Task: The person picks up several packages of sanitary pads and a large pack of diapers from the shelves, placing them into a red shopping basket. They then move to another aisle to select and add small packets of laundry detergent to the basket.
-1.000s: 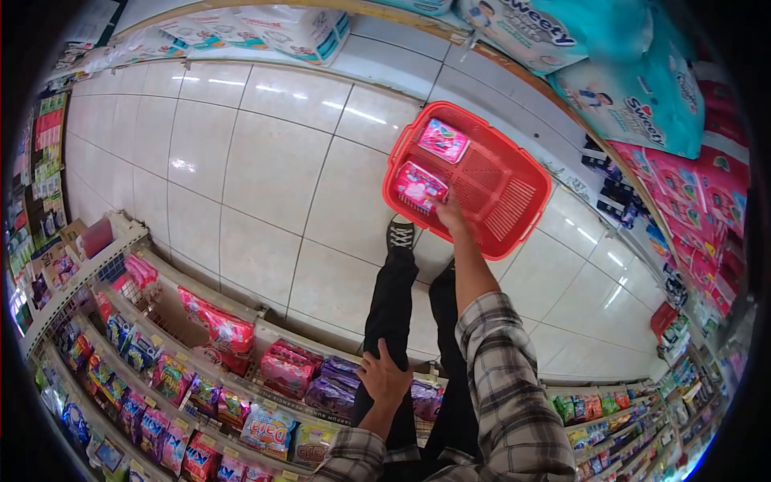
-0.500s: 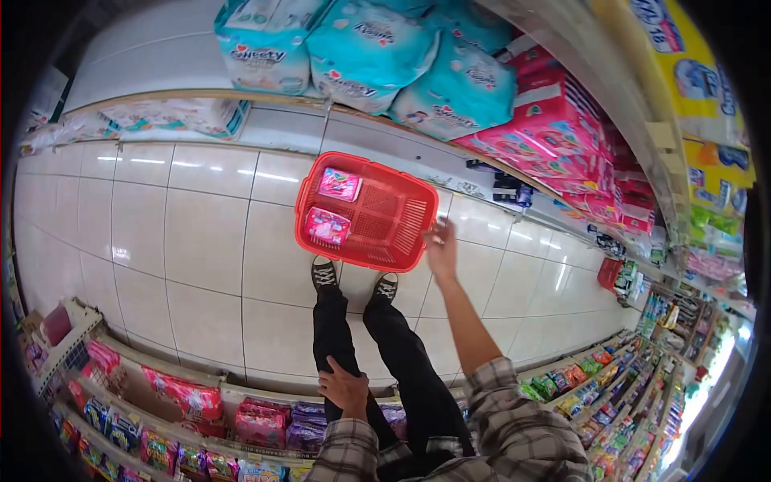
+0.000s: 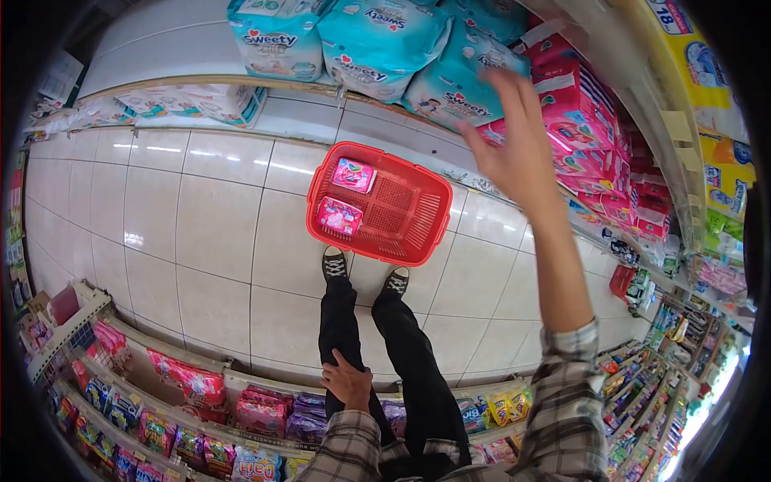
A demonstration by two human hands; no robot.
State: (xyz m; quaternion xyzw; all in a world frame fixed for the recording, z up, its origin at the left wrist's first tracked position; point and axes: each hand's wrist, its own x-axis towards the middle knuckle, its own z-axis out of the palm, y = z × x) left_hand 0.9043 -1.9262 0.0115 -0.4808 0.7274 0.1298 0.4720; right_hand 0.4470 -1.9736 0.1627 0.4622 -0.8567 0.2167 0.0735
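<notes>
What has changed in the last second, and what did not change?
The right hand left the pink packet in the red basket and rose, open and empty, toward the pink packs on the shelf. The left hand stays on the thigh; both basket packets remain.

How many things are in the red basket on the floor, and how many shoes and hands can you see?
Pink packets in the red basket: 2 (one at the far corner, one nearer the feet)
Shoes: 2 (left, right)
Hands: 2 (left hand resting on the leg, right hand raised, open and empty, toward the shelf packs)
Total: 6
</notes>
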